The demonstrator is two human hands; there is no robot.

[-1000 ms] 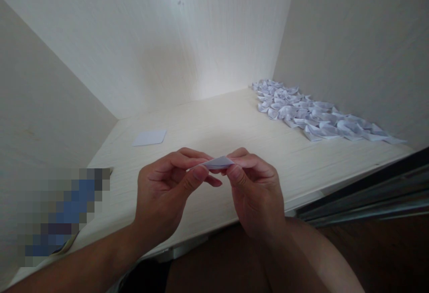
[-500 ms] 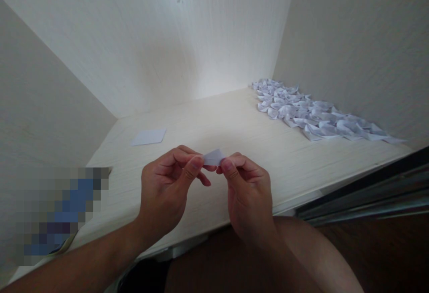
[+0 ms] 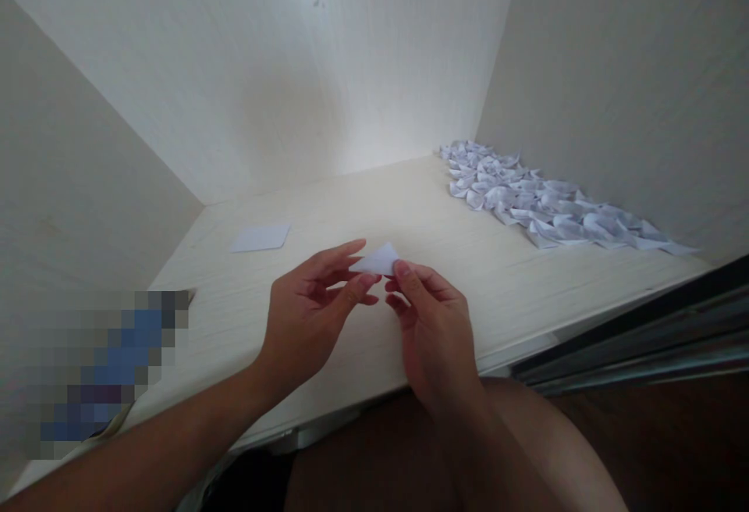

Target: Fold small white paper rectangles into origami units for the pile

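Note:
A small piece of white paper [image 3: 379,259], folded into a triangle, is held in the air above the table. My right hand [image 3: 436,317] pinches its right corner between thumb and fingers. My left hand [image 3: 313,301] is around the paper's left end with its fingers apart, the index finger stretched out behind and the thumb close to the lower edge. Whether the left thumb touches the paper I cannot tell.
Rows of folded white paper pieces [image 3: 520,196] lie along the right wall of the white table [image 3: 351,208]. A flat stack of white paper [image 3: 261,237] lies at the back left. A blurred-out bluish object [image 3: 126,356] stands at the left edge.
My left fingers have loosened from the paper and spread apart, and the left hand has moved right. The paper now shows a larger triangular face, still in my right hand.

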